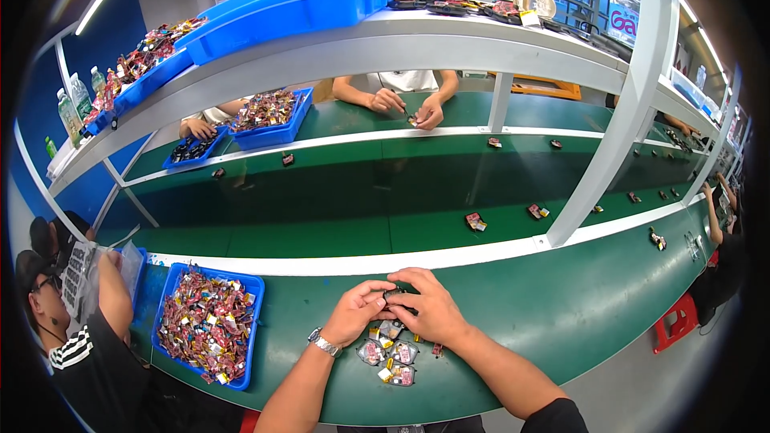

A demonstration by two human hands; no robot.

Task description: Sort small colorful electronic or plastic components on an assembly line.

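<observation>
Between my hands, over the green bench point(521, 321), is a small black part point(393, 294), mostly covered by the fingers. My left hand point(356, 311), with a metal-banded watch on its wrist, pinches it from the left. Curled around its other side are the fingers of my right hand point(435, 309). Just below them lies a group of several small electronic units point(401, 352) with dark rims, pale middles and yellow-and-white tabs. One small reddish piece point(437, 350) sits apart from that group, beside my right wrist.
A blue tray point(259, 305) heaped with small red, white and yellow parts stands to my left. Beyond the white rail point(321, 265) runs a green belt point(337, 192) carrying scattered units. A shelf post point(589, 168) rises at right. Co-workers sit across, left and right.
</observation>
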